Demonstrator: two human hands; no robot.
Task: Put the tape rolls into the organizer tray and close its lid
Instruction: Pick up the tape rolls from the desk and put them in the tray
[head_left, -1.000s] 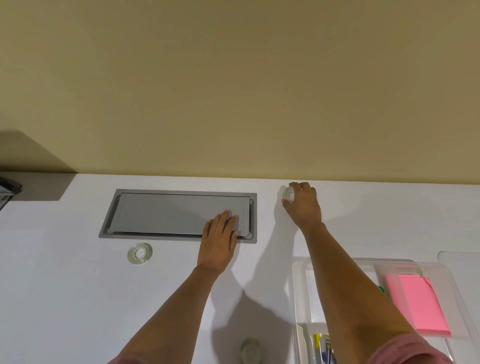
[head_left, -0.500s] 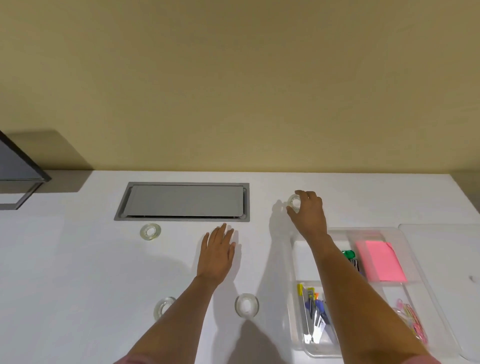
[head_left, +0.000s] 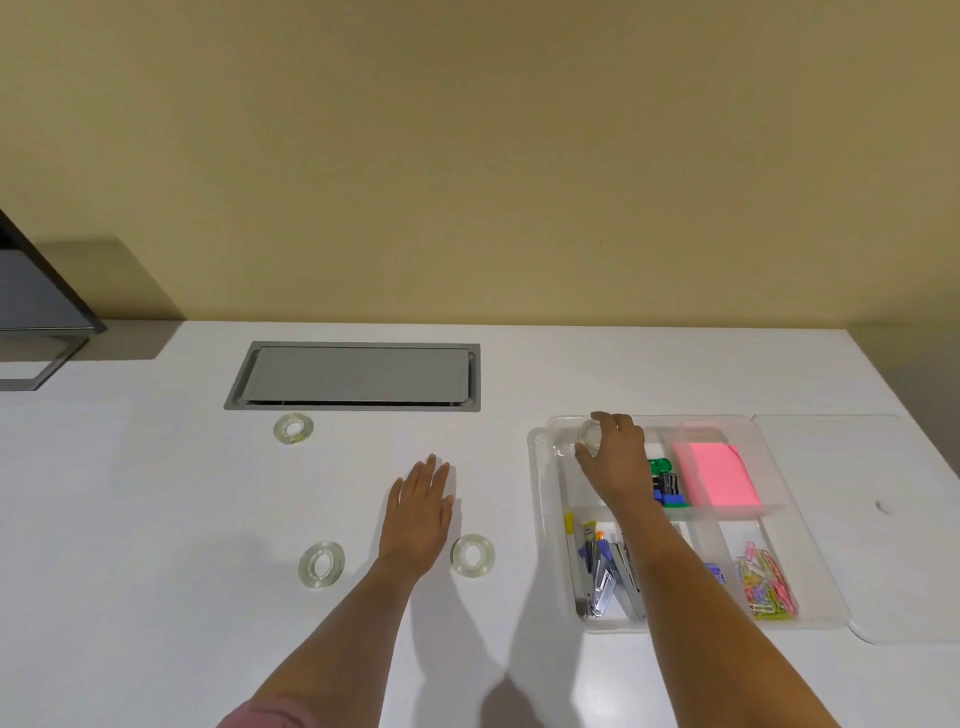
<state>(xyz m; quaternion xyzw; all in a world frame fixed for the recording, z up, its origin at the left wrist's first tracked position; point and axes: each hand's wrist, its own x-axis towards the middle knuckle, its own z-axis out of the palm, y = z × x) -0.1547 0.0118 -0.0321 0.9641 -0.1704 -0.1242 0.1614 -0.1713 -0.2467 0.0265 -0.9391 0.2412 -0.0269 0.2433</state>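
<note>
Clear roll (head_left: 589, 432) pinched in my right hand (head_left: 615, 460) hangs over the tray (head_left: 543, 519), left hand (head_left: 418, 514) flat and empty; three rolls and the lid (head_left: 883, 519) remain.

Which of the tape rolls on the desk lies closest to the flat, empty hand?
The tape roll just right of the left hand, beside its wrist. The other two loose rolls lie farther left.

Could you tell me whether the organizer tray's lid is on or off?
Off: the clear lid lies flat on the table beside the uncovered organizer tray.
</note>
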